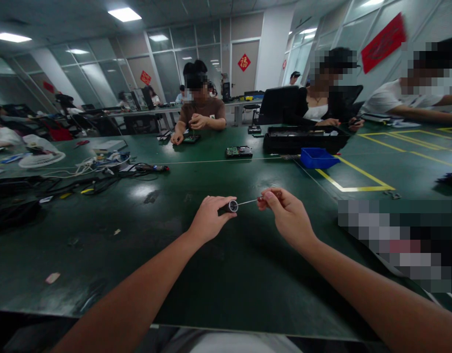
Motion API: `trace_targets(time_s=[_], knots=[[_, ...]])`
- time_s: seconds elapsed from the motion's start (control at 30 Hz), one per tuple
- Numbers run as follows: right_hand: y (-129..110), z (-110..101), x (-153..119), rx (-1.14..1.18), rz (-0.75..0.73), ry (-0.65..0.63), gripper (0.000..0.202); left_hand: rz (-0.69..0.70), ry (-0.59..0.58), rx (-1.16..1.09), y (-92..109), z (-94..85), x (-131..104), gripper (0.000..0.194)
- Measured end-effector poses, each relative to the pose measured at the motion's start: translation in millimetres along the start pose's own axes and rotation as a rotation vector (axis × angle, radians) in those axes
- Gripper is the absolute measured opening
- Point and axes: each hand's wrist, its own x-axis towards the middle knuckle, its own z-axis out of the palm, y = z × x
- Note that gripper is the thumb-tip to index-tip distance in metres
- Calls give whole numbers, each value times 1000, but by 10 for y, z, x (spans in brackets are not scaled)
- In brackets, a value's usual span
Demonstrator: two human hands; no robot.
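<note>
My left hand [210, 218] is closed round a small dark cylinder [233, 206] whose round, silver-rimmed end faces right. In my right hand [286, 213] is a thin screwdriver [248, 201], gripped between thumb and fingers. Its metal shaft reaches left to the cylinder's rimmed end; whether the tip is inside or just touching, I cannot tell. My fingers hide most of the screwdriver's handle and the cylinder's body. Both hands are raised above the green table [226, 279].
Cables [82, 184] and a dark pen-like tool [152, 167] lie at the left. A circuit-board device [239, 152], a black case [303, 141] and a blue bin [317, 158] stand ahead. A co-worker [201, 110] sits opposite; others sit at the right.
</note>
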Motion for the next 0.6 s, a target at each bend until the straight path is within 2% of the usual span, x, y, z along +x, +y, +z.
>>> trace_targets(time_s=[0.17, 0.33, 0.5, 0.6], knots=[[-49, 2, -14, -13, 19, -7, 27, -6, -11, 3, 19, -4, 3, 41], [-79, -18, -38, -189, -21, -14, 28, -13, -22, 18, 25, -1, 10, 40], [-40, -8, -62, -128, -100, -64, 16, -15, -16, 21, 19, -3, 19, 39], [-56, -8, -64, -214, -102, -82, 17, -8, -21, 22, 21, 0, 19, 40]])
